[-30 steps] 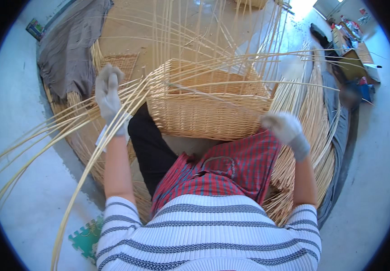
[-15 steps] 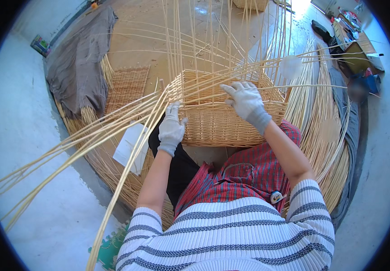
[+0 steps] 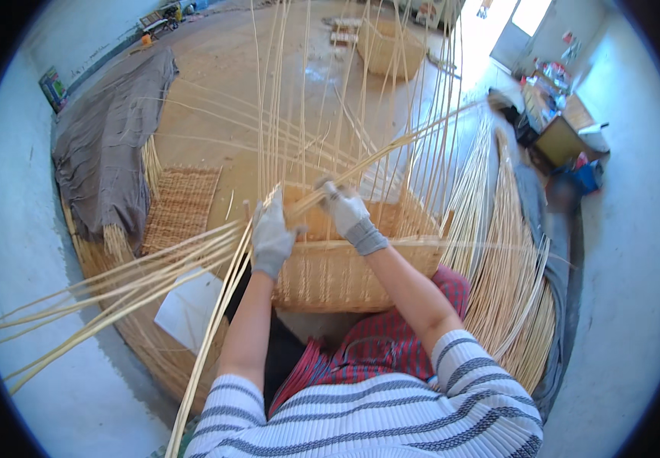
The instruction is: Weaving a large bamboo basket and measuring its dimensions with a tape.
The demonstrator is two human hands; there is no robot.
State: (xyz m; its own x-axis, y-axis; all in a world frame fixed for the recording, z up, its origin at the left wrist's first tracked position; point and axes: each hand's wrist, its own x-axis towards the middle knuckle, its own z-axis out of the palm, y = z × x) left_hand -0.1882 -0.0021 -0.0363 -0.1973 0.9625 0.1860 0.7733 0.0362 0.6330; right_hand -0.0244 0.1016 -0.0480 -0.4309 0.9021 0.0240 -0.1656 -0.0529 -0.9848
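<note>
A half-woven wicker basket (image 3: pixel 345 275) rests against my lap, with tall upright stakes (image 3: pixel 307 99) rising from its rim. My left hand (image 3: pixel 271 240), in a pale glove with a grey cuff, closes over the basket's near left corner; its fingertips are partly blurred. A bundle of long rods (image 3: pixel 169 259) fans out leftward from that corner. Over the basket opening, my gloved right hand (image 3: pixel 346 214) grips several wicker rods (image 3: pixel 414 135) that slant up to the far right. Its fingers are curled around them and slightly smeared by motion.
Loose wicker bundles (image 3: pixel 513 267) lie along the right side. At the left are a grey cloth (image 3: pixel 112 137) over more wicker, a woven panel (image 3: pixel 181 206) and a white sheet (image 3: pixel 188 309). Another basket (image 3: pixel 391 49) stands farther off; a box (image 3: pixel 570 141) is at the right wall.
My right hand has moved left, close to my left hand, and closed on the rods, whose far ends now point higher. The view has tilted up, showing more of the room.
</note>
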